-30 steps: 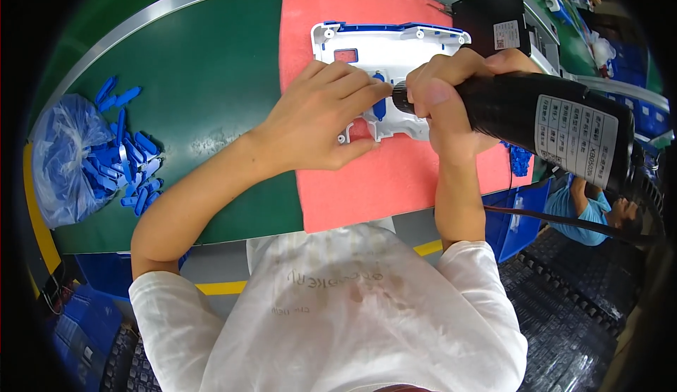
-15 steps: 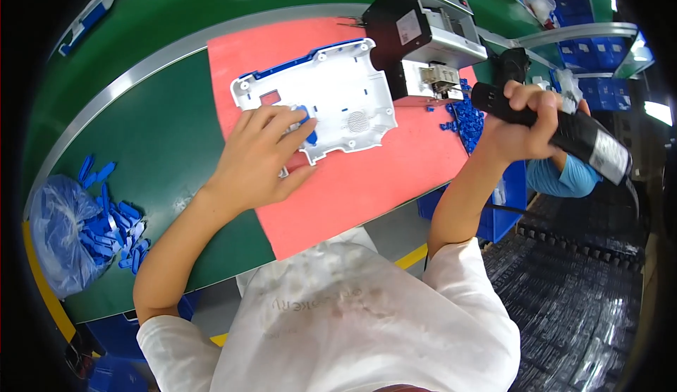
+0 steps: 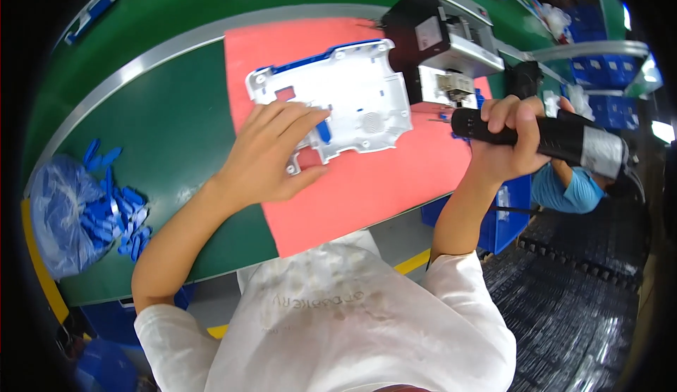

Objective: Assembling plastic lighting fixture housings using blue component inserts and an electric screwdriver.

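My left hand rests over the near left corner of a white plastic housing, fingers stretched across it and thumb spread apart near its edge. A small blue piece inside the housing shows just beside those fingertips; part of it is covered. A blue strip runs along the housing's far edge. At the right, my right hand is wrapped around a black electric screwdriver. The tool's thin bit points left toward the housing, in the air and apart from it.
Behind the screwdriver stands a black and silver screw feeder. The housing lies on a pink mat. A clear bag with loose blue pieces sits at left. A blue bin and another person's blue sleeve are at right.
My right hand has brought the screwdriver left and a little down, its bit now away from the feeder. The whole view has shifted slightly; my left hand stays at the housing.
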